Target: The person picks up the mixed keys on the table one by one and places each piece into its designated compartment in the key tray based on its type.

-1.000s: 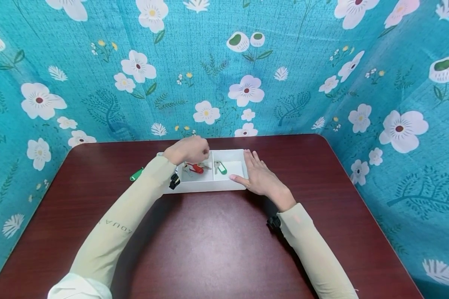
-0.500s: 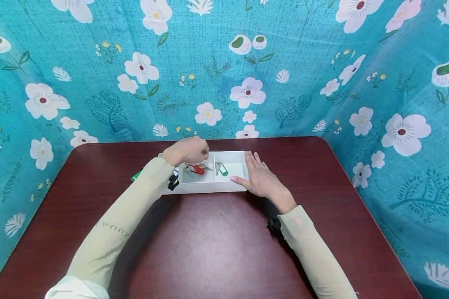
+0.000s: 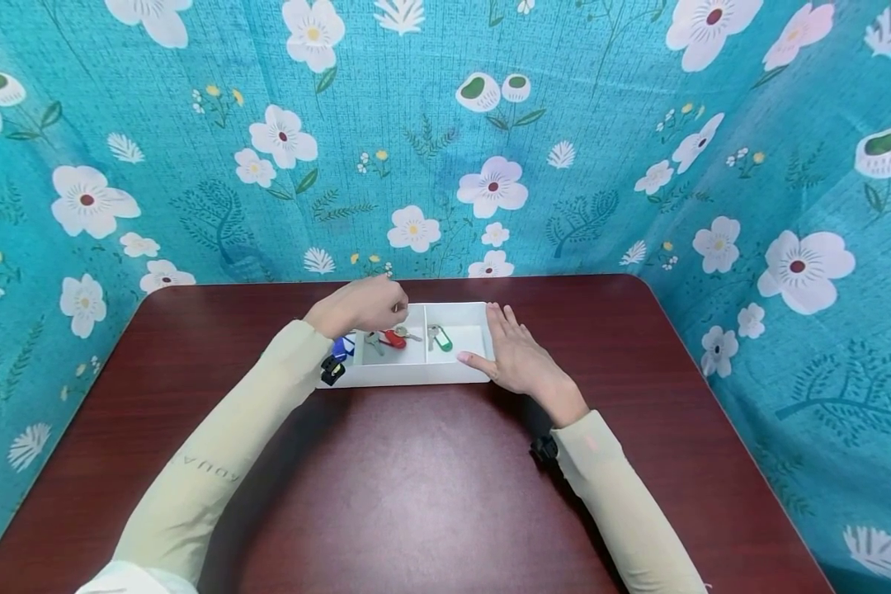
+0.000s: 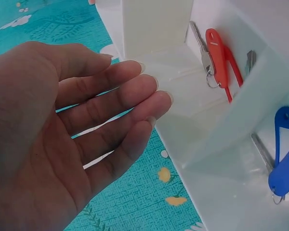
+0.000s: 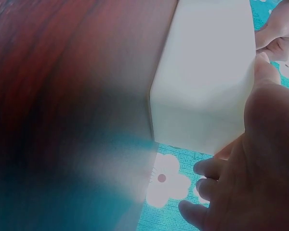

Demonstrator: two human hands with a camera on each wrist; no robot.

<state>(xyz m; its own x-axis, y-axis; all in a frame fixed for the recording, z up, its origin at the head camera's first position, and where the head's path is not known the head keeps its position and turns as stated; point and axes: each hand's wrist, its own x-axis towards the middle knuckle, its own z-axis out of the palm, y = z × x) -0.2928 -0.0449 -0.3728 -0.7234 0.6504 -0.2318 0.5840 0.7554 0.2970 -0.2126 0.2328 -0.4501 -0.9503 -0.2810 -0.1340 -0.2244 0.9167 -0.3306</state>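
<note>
A long white divided tray (image 3: 416,375) stands toward the back of the table. Over its left part hovers my left hand (image 3: 364,307), its fingers loosely curved and nothing in them in the left wrist view. Below that hand, the middle compartment holds a key with a red tag (image 4: 217,57) and other keys. Left of it, a blue-tagged key (image 4: 285,168) lies in another compartment, partly hidden by my wrist in the head view. A green-tagged key (image 3: 442,338) lies in the right compartment. My right hand (image 3: 523,355) rests spread against the tray's right end, thumb over the front rim.
The dark red wooden table (image 3: 431,478) ends just behind the tray. A turquoise flowered cloth (image 3: 416,148) hangs behind the table and along its sides. Each wrist wears a small black camera.
My left hand has drifted slightly left above the tray, uncovering more of the blue tag. A green tag outside the tray's left end is now hidden behind my left arm. My right hand stays put.
</note>
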